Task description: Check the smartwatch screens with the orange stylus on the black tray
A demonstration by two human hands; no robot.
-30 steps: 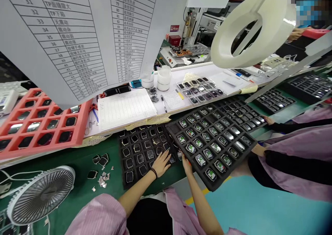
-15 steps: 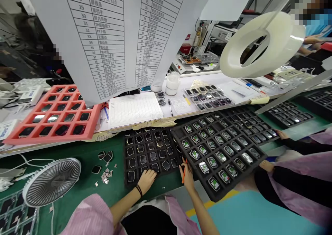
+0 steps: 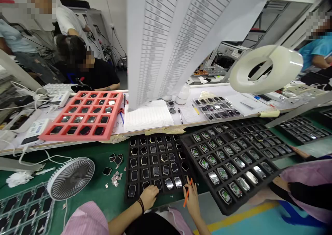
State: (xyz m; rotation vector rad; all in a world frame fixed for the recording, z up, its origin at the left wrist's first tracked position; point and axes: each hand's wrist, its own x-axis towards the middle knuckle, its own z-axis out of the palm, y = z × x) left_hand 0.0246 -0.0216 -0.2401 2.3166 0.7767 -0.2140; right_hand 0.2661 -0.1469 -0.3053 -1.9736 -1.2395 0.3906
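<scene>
My left hand, with a black cord on the wrist, lies over the bottom row of a black foam tray of smartwatch bodies. Its fingers hide the watch beneath them. My right hand grips a thin orange stick beside that tray's lower right corner. The stick's tip points up and away from me. Just right of it, a second black foam tray holds rows of silver watches with green-marked labels.
A co-worker's pink sleeve and hand are at the right. A desk fan and scraps lie on the green mat. On the bench are a pink foam tray and a white ring lamp.
The view has swung left and up, showing more of the room. My left hand has moved down to the tray's bottom row, and the orange stick now shows in my right hand.
</scene>
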